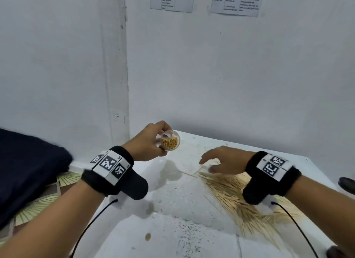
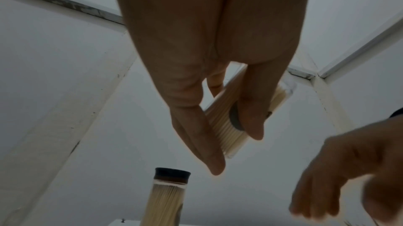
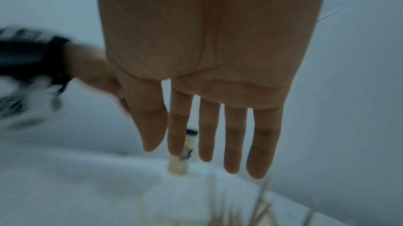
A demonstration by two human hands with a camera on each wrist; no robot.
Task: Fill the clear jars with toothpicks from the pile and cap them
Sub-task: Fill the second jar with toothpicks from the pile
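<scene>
Progress: 1 capped jar (image 2: pixel 166 195), packed with toothpicks under a dark cap, stands on the tabletop (image 1: pixel 172 190) below and just ahead of the left hand; judged done. 1 open jar (image 1: pixel 170 140), clear and largely filled with toothpicks, is uncapped; judged in filling, with topping-up and capping left. Whether further jars wait cannot be told.

Left hand (image 1: pixel 148 142): raised above the tabletop, thumb and fingers curled round the open jar, which is tilted with its mouth turned toward the person. In the left wrist view the jar lies slantwise between thumb and fingers, a dark round patch on its wall under the thumb.

Right hand (image 1: pixel 223 160): fingers straight and spread, palm down, holding nothing; in the right wrist view the palm shows bare. It hovers at the far end of the toothpick pile (image 1: pixel 240 198), which fans out under and behind the wrist toward the person. A few stray sticks lie just beside the fingertips.

Open jar relative to right hand: to its left and higher, near but apart.

Dark round object (image 1: pixel 346 182), possibly a cap, at the tabletop's right edge, beyond the right wrist.
</scene>
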